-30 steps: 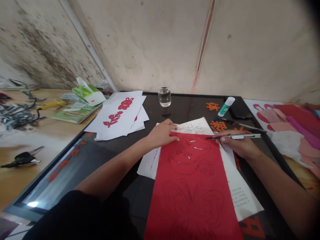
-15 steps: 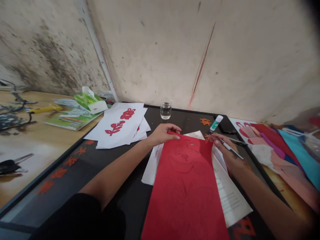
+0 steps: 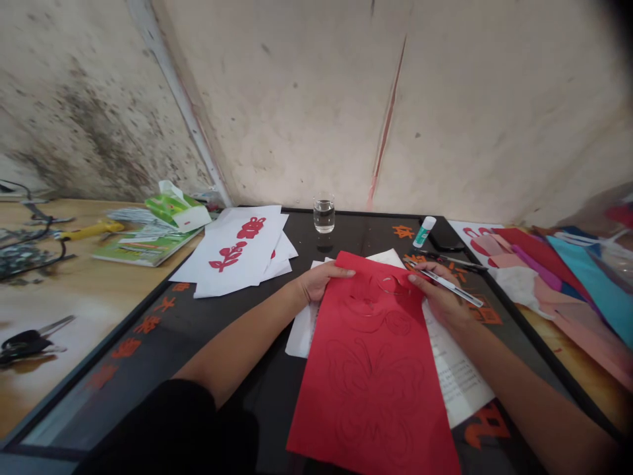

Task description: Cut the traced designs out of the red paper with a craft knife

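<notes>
A person is working at a black-topped table (image 3: 222,336), seen from above, with both bare forearms reaching in from the near side. A sheet of red paper (image 3: 425,422) is lying slightly askew at the table's center and running out of view at the bottom. It is showing a pencilled butterfly outline (image 3: 370,389), with curved cut lines (image 3: 388,285) near its upper end.

The left hand (image 3: 321,282) is resting on the sheet's upper left edge, its fingers lying flat and together. The right hand (image 3: 442,300) is gripping a slim craft knife (image 3: 448,285) like a pen, its fingers curled closed around the handle, with the blade end pointing toward the sheet's top corner.

A printed white sheet (image 3: 457,382) is sticking out beneath the red paper. A glass of water (image 3: 324,212) and a glue stick (image 3: 424,231) are standing near the far edge. A stack of white sheets bearing red paper cutouts (image 3: 237,254) is lying toward the left edge.
</notes>
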Available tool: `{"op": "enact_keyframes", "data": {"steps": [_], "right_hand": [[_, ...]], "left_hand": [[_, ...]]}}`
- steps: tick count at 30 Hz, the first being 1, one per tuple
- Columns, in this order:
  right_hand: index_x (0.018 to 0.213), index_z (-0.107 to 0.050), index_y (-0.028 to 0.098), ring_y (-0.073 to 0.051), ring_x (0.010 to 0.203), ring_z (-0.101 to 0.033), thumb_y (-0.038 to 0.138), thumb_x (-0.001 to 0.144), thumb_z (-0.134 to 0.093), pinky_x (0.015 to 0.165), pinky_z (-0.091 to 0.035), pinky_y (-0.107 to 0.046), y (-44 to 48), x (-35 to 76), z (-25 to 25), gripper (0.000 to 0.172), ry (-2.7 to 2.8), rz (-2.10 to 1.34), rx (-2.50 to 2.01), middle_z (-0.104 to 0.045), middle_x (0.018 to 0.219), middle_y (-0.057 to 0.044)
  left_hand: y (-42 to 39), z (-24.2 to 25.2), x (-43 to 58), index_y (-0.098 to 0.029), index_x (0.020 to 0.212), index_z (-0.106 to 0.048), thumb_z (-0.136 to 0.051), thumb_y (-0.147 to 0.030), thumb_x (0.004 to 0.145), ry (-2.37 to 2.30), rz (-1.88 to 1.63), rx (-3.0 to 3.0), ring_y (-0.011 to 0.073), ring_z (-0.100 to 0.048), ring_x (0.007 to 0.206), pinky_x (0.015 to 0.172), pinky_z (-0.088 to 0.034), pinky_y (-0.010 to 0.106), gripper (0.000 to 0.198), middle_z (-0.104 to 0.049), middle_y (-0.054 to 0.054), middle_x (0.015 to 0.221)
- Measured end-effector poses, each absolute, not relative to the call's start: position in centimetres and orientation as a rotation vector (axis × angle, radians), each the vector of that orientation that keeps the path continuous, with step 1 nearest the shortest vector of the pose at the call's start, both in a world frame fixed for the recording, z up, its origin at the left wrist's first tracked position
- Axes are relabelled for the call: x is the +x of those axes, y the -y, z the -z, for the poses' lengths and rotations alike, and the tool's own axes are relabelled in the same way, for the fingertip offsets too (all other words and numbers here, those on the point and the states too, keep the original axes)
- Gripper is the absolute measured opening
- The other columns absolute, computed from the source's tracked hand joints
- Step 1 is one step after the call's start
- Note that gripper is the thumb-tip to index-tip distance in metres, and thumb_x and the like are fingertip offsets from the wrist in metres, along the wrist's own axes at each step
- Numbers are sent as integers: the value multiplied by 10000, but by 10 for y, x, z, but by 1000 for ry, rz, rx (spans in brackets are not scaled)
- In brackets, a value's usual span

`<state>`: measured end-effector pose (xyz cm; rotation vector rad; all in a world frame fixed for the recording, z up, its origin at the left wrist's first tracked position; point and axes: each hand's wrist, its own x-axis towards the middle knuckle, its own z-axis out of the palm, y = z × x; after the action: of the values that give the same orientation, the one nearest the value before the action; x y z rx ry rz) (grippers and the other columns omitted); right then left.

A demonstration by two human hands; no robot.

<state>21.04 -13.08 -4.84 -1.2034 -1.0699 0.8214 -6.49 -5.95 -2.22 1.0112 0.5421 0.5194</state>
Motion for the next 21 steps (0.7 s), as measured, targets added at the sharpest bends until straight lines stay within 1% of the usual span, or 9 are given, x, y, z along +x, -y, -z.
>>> {"op": "enact_keyframes", "data": {"steps": [3, 7, 10, 12, 16, 18, 21], "right_hand": [[926, -660, 255, -166, 706, -637, 361, 619, -876, 661, -529, -311, 131, 211, 50, 390, 1063, -826, -1204, -685, 846, 4], [933, -657, 264, -156, 691, -627, 363, 641, -862, 645, -526, -303, 130, 211, 51, 369, 1043, -835, -1191, -678, 843, 9], [910, -649, 270, -149, 655, -613, 364, 653, -852, 632, -523, -299, 131, 209, 47, 341, 1044, -840, -1172, -660, 782, 22], [920, -644, 271, -156, 662, -623, 374, 652, -849, 653, -533, -310, 133, 208, 44, 352, 1055, -852, -1156, -661, 771, 20], [980, -637, 273, -179, 758, -660, 401, 635, -846, 723, -549, -328, 135, 205, 40, 423, 1076, -880, -1127, -691, 906, -2], [971, -639, 267, -176, 759, -653, 389, 619, -855, 702, -544, -314, 136, 205, 39, 431, 1089, -890, -1142, -686, 917, 1], [917, -643, 248, -162, 695, -625, 359, 594, -873, 614, -516, -283, 138, 209, 38, 412, 1107, -904, -1194, -668, 854, 9]], "left_hand": [[61, 25, -61, -96, 978, -679, -675, -287, 818, -618, -492, 947, 261, -722, 908, 912, -547, 432, 249, -743, 134, 879], [60, 23, -59, -95, 985, -680, -599, -305, 880, -688, -515, 906, 257, -719, 925, 918, -549, 419, 249, -748, 135, 885], [60, 22, -60, -87, 1001, -677, -579, -327, 893, -717, -548, 903, 263, -718, 935, 925, -544, 417, 281, -748, 144, 903], [60, 22, -60, -81, 1002, -675, -575, -326, 891, -729, -561, 908, 267, -719, 934, 925, -544, 420, 287, -748, 148, 904], [61, 23, -60, -83, 986, -676, -562, -332, 894, -742, -577, 934, 272, -718, 941, 918, -548, 420, 289, -748, 149, 897], [62, 23, -59, -92, 964, -677, -557, -350, 897, -748, -583, 954, 268, -719, 934, 906, -554, 413, 292, -747, 146, 885], [63, 21, -56, -101, 931, -673, -589, -353, 876, -761, -580, 996, 268, -724, 892, 869, -568, 417, 271, -743, 141, 851]]}}
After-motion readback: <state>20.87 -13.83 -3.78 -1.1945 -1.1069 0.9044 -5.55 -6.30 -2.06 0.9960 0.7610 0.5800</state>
